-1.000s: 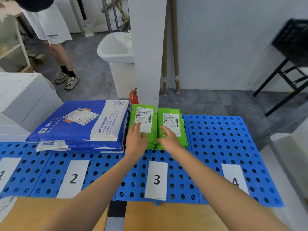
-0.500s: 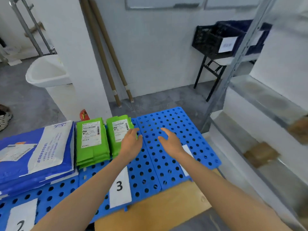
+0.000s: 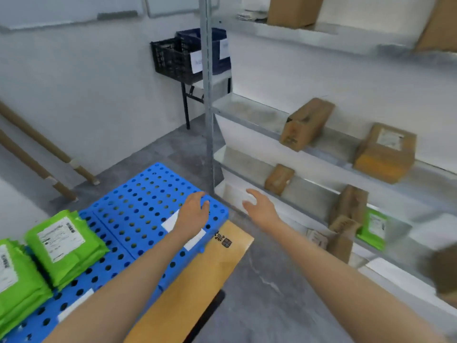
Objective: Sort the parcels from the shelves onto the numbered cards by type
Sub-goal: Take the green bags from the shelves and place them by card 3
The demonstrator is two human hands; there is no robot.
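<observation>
**A:** What state are the hands in?

**B:** The left hand (image 3: 194, 214) and right hand (image 3: 261, 209) are both empty, fingers loose and spread. The left hangs over the blue panel (image 3: 148, 194) on the counter (image 3: 197, 280), lower centre. The right reaches toward the shelves (image 3: 247, 112) on the right of the frame.

**A:** And where are the parcels?

**B:** Two stacks of green parcels (image 3: 64, 246) lie on the panel, lower left. Not yet sorted are the brown boxes (image 3: 306, 123) on the middle and lower shelves in the right half. One green packet (image 3: 373, 227) stands at lower right, just beside more boxes.

**A:** What could go wrong from here?

**B:** Three things, in my judgement.
- **Rack post:** the rack post (image 3: 209, 120) stands between counter and shelves, near the right hand. A box swung across carelessly could strike it and drop.
- **Green packet:** it sits against the tilted boxes (image 3: 346, 219). Pulling it out first would probably topple them.
- **White card:** the white card (image 3: 170, 222) under the left wrist is half covered and its number cannot be read. A box could be set on the wrong card, mixing the types.
</observation>
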